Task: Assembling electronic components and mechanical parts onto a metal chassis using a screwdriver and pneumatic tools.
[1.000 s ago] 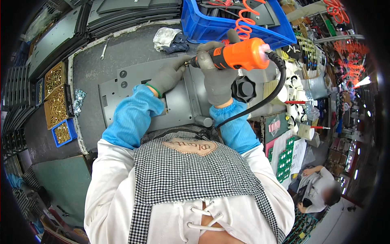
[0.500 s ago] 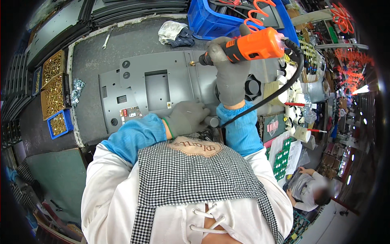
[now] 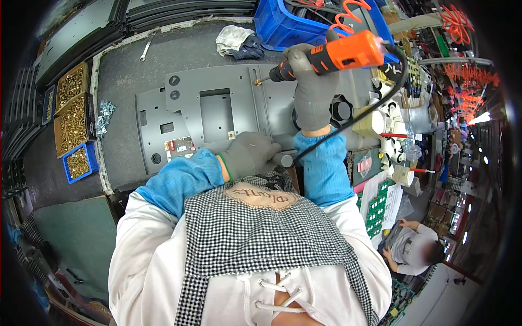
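Note:
My right hand [image 3: 316,98], in a grey glove, grips an orange and black power screwdriver [image 3: 348,54]. Its bit points left and meets a small brass fitting [image 3: 258,82] on a dark grey metal panel [image 3: 185,103]. The panel lies flat on the bench, with rectangular cutouts and round holes. My gloved left hand [image 3: 250,155] rests on the panel's near edge, fingers curled in beside a short grey cylinder [image 3: 284,160]. What those fingers hold is hidden. A small board with red parts [image 3: 180,146] sits at the panel's near left.
Boxes of brass parts [image 3: 73,119] and a blue tray [image 3: 80,163] stand left, beside bagged hardware [image 3: 105,118]. A wrench [image 3: 145,48], cloth [image 3: 239,42] and blue bin [image 3: 283,27] lie beyond. The black cable [image 3: 370,111] crosses my right forearm. Another person [image 3: 413,247] sits at right.
The view has shifted slightly. The screwdriver's rear end is a little higher, while its bit stays at the brass fitting. My left hand keeps its place at the near edge.

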{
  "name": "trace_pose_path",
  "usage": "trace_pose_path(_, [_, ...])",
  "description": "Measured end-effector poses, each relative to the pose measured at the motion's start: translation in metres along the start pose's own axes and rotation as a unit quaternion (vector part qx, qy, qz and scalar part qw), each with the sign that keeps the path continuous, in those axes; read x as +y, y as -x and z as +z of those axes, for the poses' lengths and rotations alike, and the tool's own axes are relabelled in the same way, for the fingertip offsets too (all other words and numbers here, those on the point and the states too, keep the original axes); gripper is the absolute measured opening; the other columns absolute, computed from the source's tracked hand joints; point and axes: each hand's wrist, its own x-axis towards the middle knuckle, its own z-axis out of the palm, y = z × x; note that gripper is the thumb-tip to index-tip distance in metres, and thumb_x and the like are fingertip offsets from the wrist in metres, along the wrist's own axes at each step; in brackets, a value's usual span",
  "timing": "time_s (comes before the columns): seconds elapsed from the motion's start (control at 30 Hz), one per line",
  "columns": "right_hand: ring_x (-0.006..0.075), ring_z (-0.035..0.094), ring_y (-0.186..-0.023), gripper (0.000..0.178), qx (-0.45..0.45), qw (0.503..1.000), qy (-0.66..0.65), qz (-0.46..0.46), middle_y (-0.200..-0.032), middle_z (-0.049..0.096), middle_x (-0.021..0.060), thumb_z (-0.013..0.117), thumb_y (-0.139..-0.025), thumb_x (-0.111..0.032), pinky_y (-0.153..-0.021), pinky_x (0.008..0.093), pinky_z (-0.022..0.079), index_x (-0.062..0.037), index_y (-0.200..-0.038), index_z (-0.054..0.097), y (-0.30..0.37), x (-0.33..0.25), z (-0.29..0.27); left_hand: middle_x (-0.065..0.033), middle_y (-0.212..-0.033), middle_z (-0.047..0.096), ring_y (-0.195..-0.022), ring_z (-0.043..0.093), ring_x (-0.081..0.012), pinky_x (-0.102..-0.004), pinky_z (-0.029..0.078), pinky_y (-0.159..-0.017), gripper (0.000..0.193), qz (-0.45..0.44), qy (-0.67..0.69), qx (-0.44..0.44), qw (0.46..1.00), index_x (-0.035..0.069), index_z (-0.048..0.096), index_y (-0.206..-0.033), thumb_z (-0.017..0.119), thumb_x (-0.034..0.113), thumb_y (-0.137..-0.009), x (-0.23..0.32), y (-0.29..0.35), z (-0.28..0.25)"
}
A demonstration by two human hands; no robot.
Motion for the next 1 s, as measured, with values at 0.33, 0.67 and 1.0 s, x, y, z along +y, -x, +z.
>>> trace_pose_path(0.33, [0.0098,0.058,-0.063,0.025,-0.045,0.997,-0.007,0.063,-0.072,0.060,0.0006,0.077,-0.083,-0.010,-0.058,0.0274,0.049,-0.0041,-0.096,0.057,-0.015,-0.016,0.023,-0.0058,-0.084,0.067,-0.079,0.069,-0.0263,-0.0410,0.056,-0.067,0.032,0.010,-0.008,-0.010,1.000,0.013,0.070,-0.099,0.075,0.036,-0.078,-0.005,0.001,-0.001])
trace_pose_path(0.67, [0.0081,0.058,-0.065,0.030,-0.074,0.994,0.041,0.066,-0.078,0.061,-0.0006,0.077,-0.082,-0.009,-0.058,0.0253,0.049,-0.0058,-0.102,0.055,-0.022,-0.002,0.024,-0.0068,-0.084,0.069,-0.079,0.070,-0.0264,-0.0422,0.056,-0.070,0.034,0.000,0.018,-0.050,0.999,0.012,0.072,-0.098,0.077,0.039,-0.078,-0.007,-0.002,-0.004])
trace_pose_path(1.0, [0.0077,0.058,-0.065,0.028,-0.075,0.994,0.020,0.077,-0.077,0.061,-0.0011,0.079,-0.080,-0.008,-0.058,0.0251,0.050,-0.0061,-0.098,0.058,-0.022,-0.006,0.021,-0.0109,-0.101,0.069,-0.090,0.067,-0.0226,-0.0362,0.053,-0.080,0.053,-0.115,0.391,-0.020,0.913,0.003,0.059,-0.133,0.070,0.023,-0.085,-0.024,0.018,-0.027])
